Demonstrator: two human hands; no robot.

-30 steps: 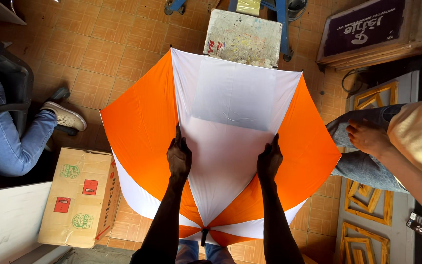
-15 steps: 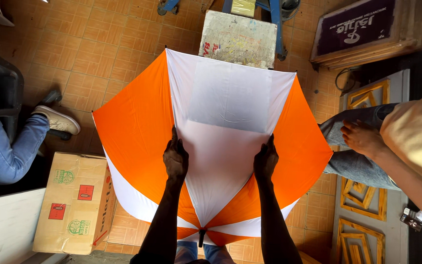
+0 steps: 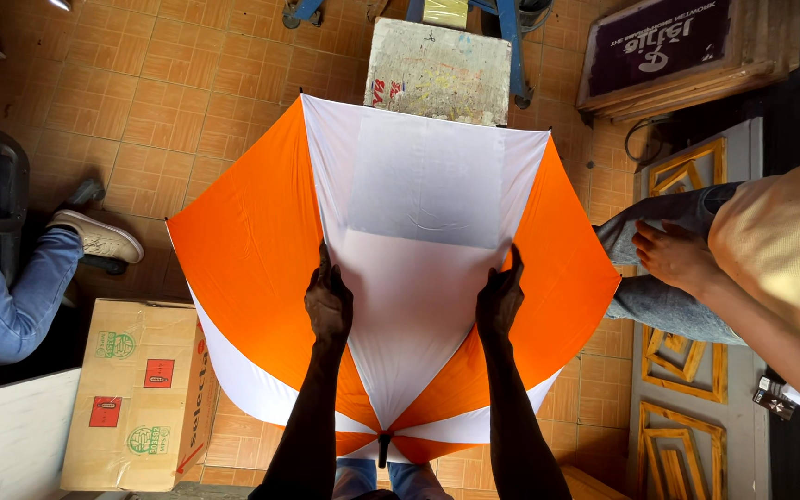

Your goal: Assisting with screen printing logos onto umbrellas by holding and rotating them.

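Observation:
An opened orange and white umbrella (image 3: 252,250) lies spread in front of me, its tip near my body at the bottom. Both my hands rest flat on its middle white panel. My left hand (image 3: 328,301) presses the panel's left seam, fingers pointing up and together. My right hand (image 3: 500,298) presses the right seam the same way. A paler rectangular patch (image 3: 428,181) covers the upper part of the white panel, just beyond my fingertips. Neither hand grips anything.
A cardboard box (image 3: 141,393) sits on the tiled floor at lower left. One seated person's jeans and shoe (image 3: 94,239) are at left; another person's hand (image 3: 673,255) rests on a knee at right. A worn block (image 3: 437,69) and framed boards (image 3: 687,46) lie beyond.
The umbrella and both hands sit slightly lower and more centred in view; the hands keep the same flat hold on the white panel.

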